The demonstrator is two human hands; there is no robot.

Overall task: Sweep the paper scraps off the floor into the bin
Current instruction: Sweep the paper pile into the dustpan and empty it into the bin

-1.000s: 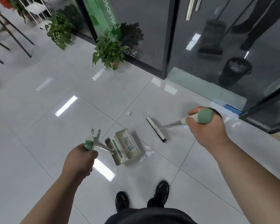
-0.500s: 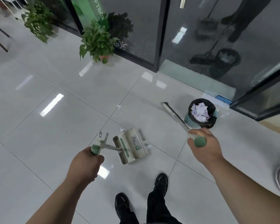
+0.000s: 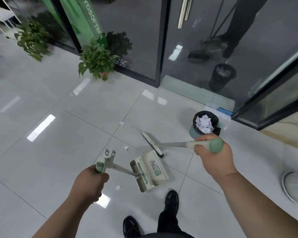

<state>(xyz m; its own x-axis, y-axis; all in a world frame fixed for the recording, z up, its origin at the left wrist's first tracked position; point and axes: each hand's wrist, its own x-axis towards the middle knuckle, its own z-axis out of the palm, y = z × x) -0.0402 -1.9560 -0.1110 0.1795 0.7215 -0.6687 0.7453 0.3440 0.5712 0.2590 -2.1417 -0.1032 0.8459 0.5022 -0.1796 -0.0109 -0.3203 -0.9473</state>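
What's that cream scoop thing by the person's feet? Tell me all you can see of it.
The dustpan looks like cream plastic with green trim, a row of comb teeth and a label on top. A thin metal-looking shaft slants up to a green grip, which the left hand holds. Its tray is down at the tiled floor, in front of the shoes, with the broom head by its far corner.

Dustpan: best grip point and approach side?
The top end of the handle of the dustpan, from above on the near side, as the left hand grips it. The handle slants up toward the person; the tray lies low on the floor, beside the broom head.
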